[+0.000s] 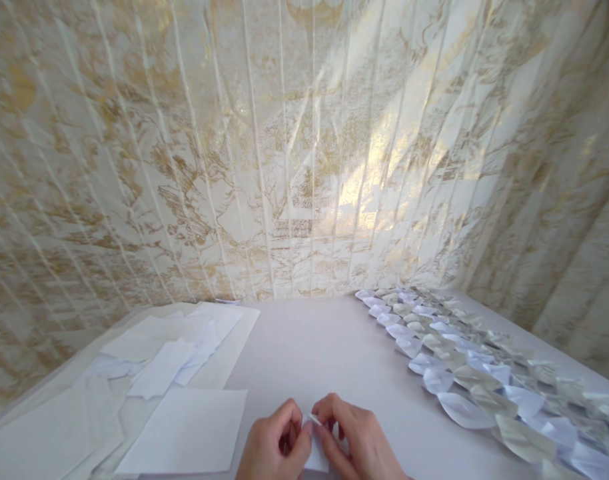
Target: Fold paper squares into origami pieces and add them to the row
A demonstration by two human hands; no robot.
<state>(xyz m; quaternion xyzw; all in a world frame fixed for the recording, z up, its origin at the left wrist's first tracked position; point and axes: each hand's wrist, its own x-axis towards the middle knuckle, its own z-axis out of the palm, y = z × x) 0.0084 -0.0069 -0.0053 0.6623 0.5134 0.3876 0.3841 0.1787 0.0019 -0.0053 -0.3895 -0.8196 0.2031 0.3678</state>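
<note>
At the bottom centre, a small piece of folded white paper is pinched between my two hands. My left hand grips its left side with thumb and forefinger. On the other side my right hand holds the upper right part, fingertips close to those of the left. Most of the paper is hidden by the fingers, so its exact fold cannot be made out. Just left of my left hand lies a flat white sheet of paper.
Loose white sheets overlap on the table's left, with a stack of cut paper nearer me. Rows of folded paper pieces, white and greyish, run down the right side of the white table. A gold-patterned curtain hangs behind.
</note>
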